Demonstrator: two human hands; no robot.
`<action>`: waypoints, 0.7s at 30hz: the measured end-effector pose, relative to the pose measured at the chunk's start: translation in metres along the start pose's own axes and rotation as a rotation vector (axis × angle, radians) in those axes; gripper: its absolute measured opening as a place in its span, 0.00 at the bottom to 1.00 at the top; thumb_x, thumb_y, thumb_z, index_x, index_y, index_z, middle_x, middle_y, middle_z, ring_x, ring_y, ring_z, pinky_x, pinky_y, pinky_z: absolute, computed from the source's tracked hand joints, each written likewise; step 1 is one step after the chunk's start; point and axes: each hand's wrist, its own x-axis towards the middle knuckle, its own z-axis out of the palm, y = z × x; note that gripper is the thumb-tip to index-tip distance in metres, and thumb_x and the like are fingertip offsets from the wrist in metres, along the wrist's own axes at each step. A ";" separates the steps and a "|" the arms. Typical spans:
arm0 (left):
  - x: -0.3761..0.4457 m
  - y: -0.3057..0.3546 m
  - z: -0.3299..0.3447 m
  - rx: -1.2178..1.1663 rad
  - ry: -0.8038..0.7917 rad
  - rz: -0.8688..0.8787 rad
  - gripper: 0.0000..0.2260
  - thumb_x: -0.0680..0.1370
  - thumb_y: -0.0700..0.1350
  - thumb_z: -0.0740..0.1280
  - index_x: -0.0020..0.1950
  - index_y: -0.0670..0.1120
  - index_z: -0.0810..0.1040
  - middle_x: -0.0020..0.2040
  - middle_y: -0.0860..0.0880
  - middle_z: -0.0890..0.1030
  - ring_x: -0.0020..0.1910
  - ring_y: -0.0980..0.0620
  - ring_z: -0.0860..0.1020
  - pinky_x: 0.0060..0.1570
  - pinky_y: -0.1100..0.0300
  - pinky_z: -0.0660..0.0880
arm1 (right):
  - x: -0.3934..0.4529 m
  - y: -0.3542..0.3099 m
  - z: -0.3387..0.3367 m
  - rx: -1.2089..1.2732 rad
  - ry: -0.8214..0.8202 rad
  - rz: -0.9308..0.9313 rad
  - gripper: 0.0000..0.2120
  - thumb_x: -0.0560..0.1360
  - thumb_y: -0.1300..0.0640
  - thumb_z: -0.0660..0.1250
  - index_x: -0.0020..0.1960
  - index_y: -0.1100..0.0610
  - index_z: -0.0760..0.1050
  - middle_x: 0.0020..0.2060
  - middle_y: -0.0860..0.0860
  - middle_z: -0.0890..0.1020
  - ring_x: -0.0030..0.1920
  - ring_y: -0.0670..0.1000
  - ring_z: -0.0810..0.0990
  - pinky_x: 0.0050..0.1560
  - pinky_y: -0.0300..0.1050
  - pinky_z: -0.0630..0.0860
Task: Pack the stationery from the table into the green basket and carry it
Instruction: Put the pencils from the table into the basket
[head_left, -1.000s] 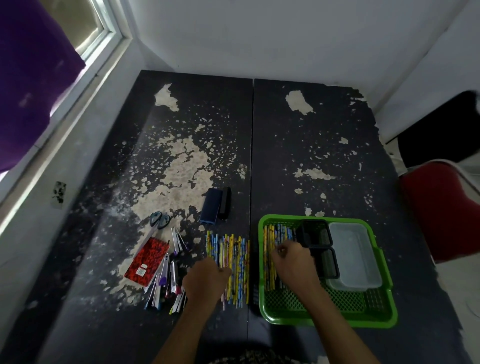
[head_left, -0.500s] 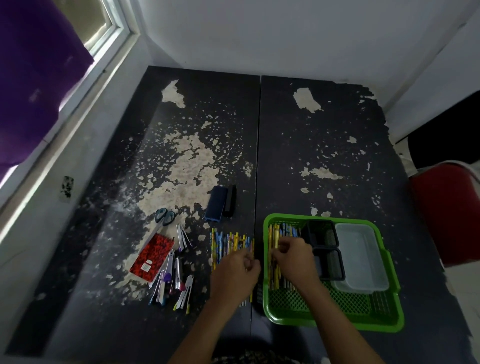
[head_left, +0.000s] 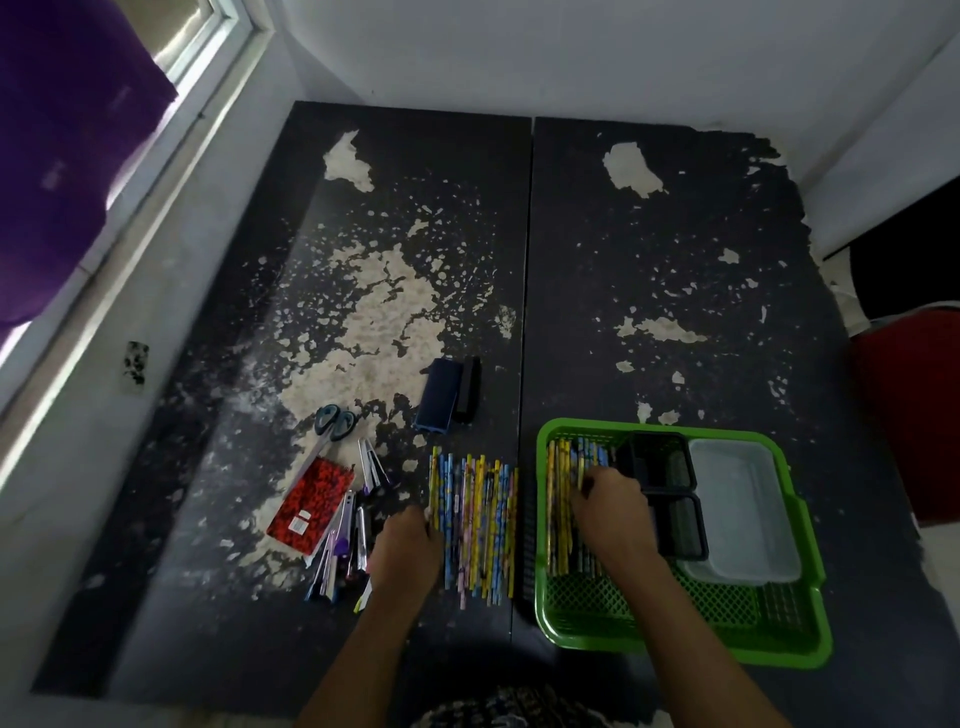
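The green basket (head_left: 680, 652) stands on the black table (head_left: 649, 286) at the front right. Several patterned pencils (head_left: 560, 499) lie in its left part. My right hand (head_left: 615, 512) is inside the basket on top of them, its fingers curled round some of these pencils. A row of loose pencils (head_left: 480, 519) lies on the table just left of the basket. My left hand (head_left: 408, 553) is at that row's left edge, fingers curled onto the outermost pencils. Further left lie a pile of pens (head_left: 343, 551), a red notebook (head_left: 311, 506) and scissors (head_left: 335, 421).
Two black cups (head_left: 660, 460) and a clear plastic tub (head_left: 737, 509) fill the basket's right part. A blue box (head_left: 439, 395) and a black stapler (head_left: 467, 389) lie behind the pencil row. A red chair (head_left: 909, 415) stands right of the table. A window with a purple curtain (head_left: 62, 156) is on the left.
My left hand has gone from the basket's left rim back to the left edge of the pencil row. The right hand has stayed on the pencils in the basket.
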 end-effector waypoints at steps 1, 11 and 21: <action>0.002 0.002 0.000 0.004 -0.012 -0.006 0.08 0.81 0.47 0.66 0.42 0.47 0.75 0.34 0.52 0.77 0.30 0.56 0.78 0.34 0.57 0.80 | -0.002 0.000 -0.001 0.015 0.004 -0.004 0.09 0.77 0.51 0.68 0.42 0.55 0.76 0.37 0.54 0.82 0.37 0.56 0.81 0.39 0.52 0.82; 0.007 0.009 -0.003 0.022 -0.050 -0.062 0.09 0.78 0.47 0.70 0.40 0.48 0.74 0.33 0.51 0.78 0.30 0.55 0.79 0.34 0.56 0.81 | -0.020 -0.004 -0.016 0.183 0.043 -0.024 0.10 0.78 0.52 0.68 0.41 0.56 0.78 0.31 0.49 0.80 0.29 0.47 0.79 0.33 0.47 0.80; -0.026 0.035 -0.031 -0.197 0.040 -0.029 0.09 0.77 0.53 0.71 0.40 0.51 0.77 0.32 0.54 0.80 0.30 0.57 0.79 0.34 0.61 0.73 | -0.021 -0.011 -0.031 0.297 0.107 -0.104 0.10 0.79 0.49 0.67 0.53 0.53 0.82 0.41 0.46 0.84 0.37 0.46 0.81 0.41 0.49 0.82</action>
